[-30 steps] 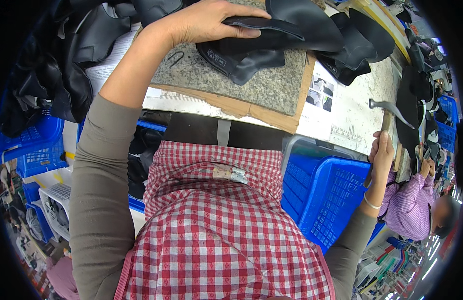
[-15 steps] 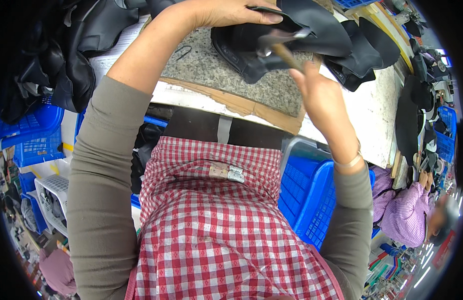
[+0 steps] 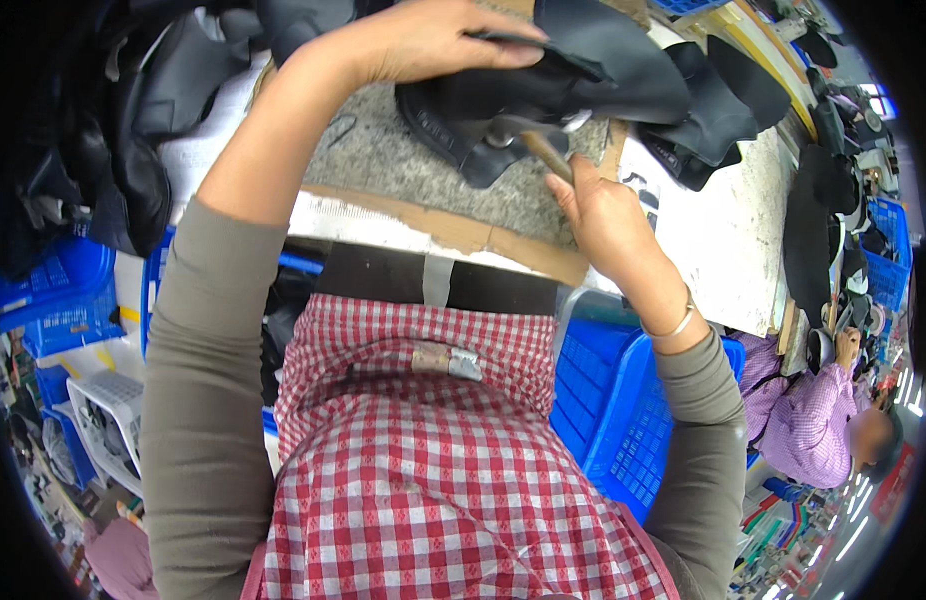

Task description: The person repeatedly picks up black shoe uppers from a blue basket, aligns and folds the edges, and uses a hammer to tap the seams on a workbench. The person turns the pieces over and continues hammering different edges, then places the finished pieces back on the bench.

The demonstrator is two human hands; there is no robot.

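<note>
My left hand [image 3: 433,42] pinches the folded upper edge of a black leather boot upper [image 3: 463,105] between thumb and fingers. The piece rests on a speckled stone slab [image 3: 378,165] at the far side of my apron. My right hand [image 3: 615,220] is closed around the wooden handle of a hammer [image 3: 551,155]. Its metal head, blurred by motion, is over the near part of the leather; whether it touches cannot be made out.
More black leather uppers [image 3: 718,110] lie right of the slab, and a pile [image 3: 143,130] is at left. A wooden strip [image 3: 463,235] edges the slab. Blue baskets [image 3: 623,420] stand below the table. A person in a purple checked top [image 3: 808,425] works at right.
The hammer and my right hand have moved slightly nearer and to the left. My left hand keeps its hold on the leather; the whole view has shifted a little.
</note>
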